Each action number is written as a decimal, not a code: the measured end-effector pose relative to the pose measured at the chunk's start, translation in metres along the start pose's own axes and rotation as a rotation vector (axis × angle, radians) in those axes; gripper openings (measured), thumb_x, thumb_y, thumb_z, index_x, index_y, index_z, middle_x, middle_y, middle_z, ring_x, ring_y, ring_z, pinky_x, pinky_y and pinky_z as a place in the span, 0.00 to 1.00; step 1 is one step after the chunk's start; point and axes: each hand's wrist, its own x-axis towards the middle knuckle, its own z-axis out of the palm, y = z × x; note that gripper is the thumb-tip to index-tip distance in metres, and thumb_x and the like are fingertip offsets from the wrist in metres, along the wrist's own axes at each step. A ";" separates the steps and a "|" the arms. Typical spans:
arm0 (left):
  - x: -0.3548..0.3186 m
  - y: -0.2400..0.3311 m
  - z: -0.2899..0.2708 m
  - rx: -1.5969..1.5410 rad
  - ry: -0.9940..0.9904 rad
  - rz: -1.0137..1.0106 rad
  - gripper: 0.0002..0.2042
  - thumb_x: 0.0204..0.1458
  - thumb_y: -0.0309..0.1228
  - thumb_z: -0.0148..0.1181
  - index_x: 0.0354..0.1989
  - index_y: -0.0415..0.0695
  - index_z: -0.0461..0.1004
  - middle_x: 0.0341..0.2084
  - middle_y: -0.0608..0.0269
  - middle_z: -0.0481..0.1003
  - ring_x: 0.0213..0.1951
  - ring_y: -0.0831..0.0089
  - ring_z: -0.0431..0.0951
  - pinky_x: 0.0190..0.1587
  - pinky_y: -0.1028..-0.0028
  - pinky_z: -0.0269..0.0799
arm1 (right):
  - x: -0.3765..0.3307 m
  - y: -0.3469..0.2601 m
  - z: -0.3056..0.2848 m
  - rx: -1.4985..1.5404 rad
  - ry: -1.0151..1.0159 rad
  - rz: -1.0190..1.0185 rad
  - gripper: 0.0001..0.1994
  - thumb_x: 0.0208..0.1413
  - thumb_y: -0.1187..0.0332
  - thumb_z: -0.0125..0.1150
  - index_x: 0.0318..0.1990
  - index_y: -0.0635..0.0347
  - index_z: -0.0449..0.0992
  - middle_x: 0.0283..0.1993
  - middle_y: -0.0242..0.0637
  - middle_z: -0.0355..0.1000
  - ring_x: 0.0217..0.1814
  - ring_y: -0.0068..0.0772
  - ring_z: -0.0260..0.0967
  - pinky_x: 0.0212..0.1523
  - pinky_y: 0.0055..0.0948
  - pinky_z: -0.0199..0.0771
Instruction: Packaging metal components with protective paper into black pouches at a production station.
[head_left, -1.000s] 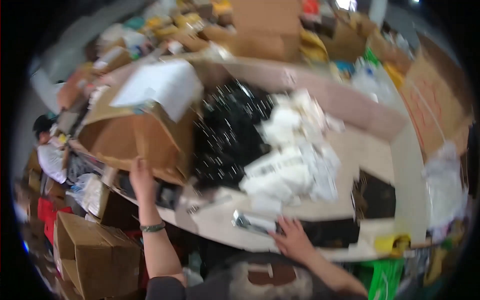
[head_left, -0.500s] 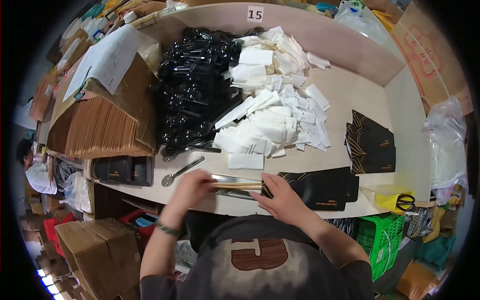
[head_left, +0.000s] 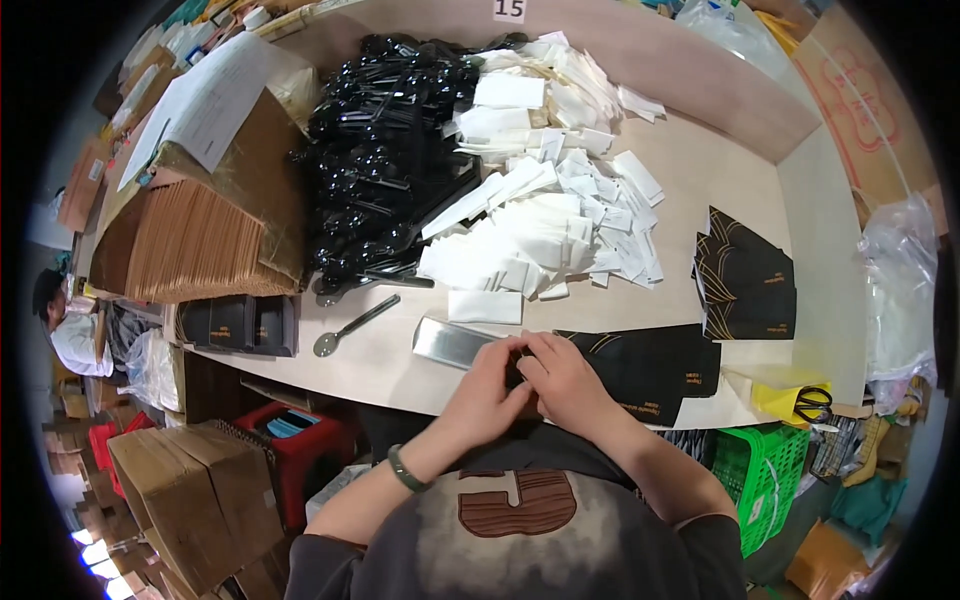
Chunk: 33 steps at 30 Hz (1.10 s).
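Observation:
My left hand (head_left: 486,390) and my right hand (head_left: 567,378) meet at the table's front edge, fingers curled together around a black paper sleeve (head_left: 514,370). Only a small dark part of the sleeve shows; its contents are hidden. Beside my left fingers lies a shiny metal tray-like piece (head_left: 447,342). Farther left rests a single clear dark plastic spoon (head_left: 357,326). Under and beyond my right hand, a fanned stack of black sleeves with gold lines (head_left: 650,375) spreads to the right. A folded white napkin packet (head_left: 485,307) lies just beyond the metal piece.
A heap of black plastic spoons (head_left: 380,150) and a pile of white packets (head_left: 545,220) fill the table's middle. At left stands a carton of brown-edged pieces (head_left: 200,240). More black sleeves (head_left: 748,285), scissors (head_left: 812,403) and a green crate (head_left: 772,480) are right.
My left hand has moved right, from the chopsticks' ends to meet my right hand. The chopsticks are out of sight now. The metal piece shows more fully.

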 end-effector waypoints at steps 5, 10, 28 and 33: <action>-0.001 0.004 -0.065 0.736 0.032 0.281 0.42 0.38 0.37 0.76 0.64 0.40 0.63 0.49 0.48 0.70 0.50 0.53 0.73 0.53 0.58 0.70 | 0.011 -0.015 -0.032 0.029 0.045 -0.040 0.19 0.43 0.71 0.68 0.46 0.53 0.76 0.46 0.47 0.69 0.48 0.48 0.70 0.49 0.40 0.72; 0.007 -0.024 -0.062 0.684 -0.106 0.085 0.20 0.35 0.35 0.73 0.35 0.43 0.71 0.28 0.55 0.75 0.31 0.50 0.76 0.32 0.64 0.73 | 0.012 0.029 -0.052 0.108 0.041 0.071 0.11 0.48 0.64 0.68 0.21 0.57 0.73 0.29 0.37 0.67 0.30 0.40 0.69 0.26 0.39 0.68; -0.019 -0.025 -0.044 0.506 -0.050 -0.170 0.29 0.39 0.30 0.74 0.52 0.45 0.69 0.41 0.51 0.73 0.43 0.50 0.77 0.42 0.59 0.74 | -0.007 -0.007 -0.027 -0.119 -0.173 0.602 0.17 0.59 0.53 0.60 0.29 0.58 0.74 0.26 0.42 0.75 0.30 0.49 0.76 0.30 0.46 0.73; -0.030 -0.026 -0.068 0.515 -0.164 -0.053 0.36 0.39 0.32 0.76 0.61 0.47 0.67 0.41 0.54 0.73 0.41 0.52 0.77 0.41 0.59 0.74 | -0.001 -0.002 -0.017 -0.088 -0.139 0.661 0.13 0.56 0.59 0.59 0.26 0.59 0.74 0.24 0.44 0.75 0.30 0.51 0.76 0.31 0.47 0.75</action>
